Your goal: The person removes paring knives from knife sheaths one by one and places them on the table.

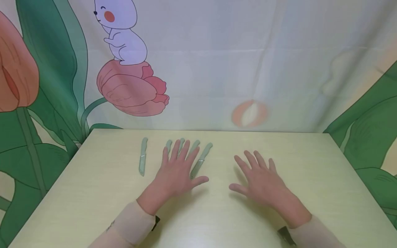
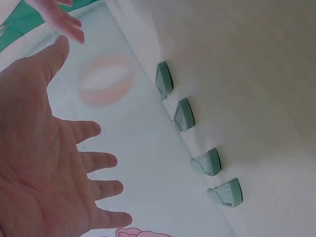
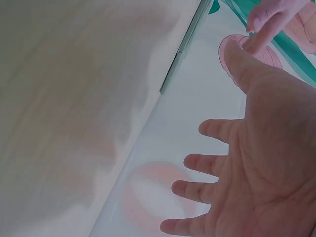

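Partly, L hand point(image 1: 176, 175) hides 3 knives point(image 1: 195, 145) atop tbl point(image 1: 313, 165).

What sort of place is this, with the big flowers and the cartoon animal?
Probably somewhere indoors, maybe a room's work table: there's a pale, flat-topped table, a flower-printed white fabric curtain behind it, and slim pale-green knife-shaped objects lying on top.

Pale beige sleeves point(image 1: 131, 218) meet black wrist pieces point(image 1: 286, 236) — the left bears a small dark marking point(image 1: 110, 225).
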A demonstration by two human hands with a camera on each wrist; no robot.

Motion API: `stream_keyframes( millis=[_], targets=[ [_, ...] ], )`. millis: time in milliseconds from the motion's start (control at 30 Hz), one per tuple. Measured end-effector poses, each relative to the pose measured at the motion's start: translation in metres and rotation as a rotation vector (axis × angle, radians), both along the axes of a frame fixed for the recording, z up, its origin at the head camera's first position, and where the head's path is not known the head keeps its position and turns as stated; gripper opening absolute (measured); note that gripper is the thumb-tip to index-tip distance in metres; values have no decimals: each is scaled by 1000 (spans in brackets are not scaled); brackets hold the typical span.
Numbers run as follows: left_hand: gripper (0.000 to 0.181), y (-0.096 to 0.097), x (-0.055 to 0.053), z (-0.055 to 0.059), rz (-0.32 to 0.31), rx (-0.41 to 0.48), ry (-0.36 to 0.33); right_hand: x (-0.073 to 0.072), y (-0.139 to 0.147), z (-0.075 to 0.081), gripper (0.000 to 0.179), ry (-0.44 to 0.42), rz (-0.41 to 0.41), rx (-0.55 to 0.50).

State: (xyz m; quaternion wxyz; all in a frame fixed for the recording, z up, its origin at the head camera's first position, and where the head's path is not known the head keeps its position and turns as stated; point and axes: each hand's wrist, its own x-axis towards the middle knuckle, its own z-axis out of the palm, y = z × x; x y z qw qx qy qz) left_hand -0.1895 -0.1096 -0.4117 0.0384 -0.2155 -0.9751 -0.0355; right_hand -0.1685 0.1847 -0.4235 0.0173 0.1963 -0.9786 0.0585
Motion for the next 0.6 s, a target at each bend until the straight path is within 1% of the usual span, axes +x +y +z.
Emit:
stream_keyframes(
  millis=[167,333,600],
  targets=[
    [96,3,-10,1,-9,-15,26,-5,-4,0,91,24,1,-3],
    [88,6,-22,2,-10,-33,31,-9,-10,3,89,25,0,-11],
    [73,15,-43,5,-17,-8,34,-17,-25,3,83,32,-13,-54]
  ],
)
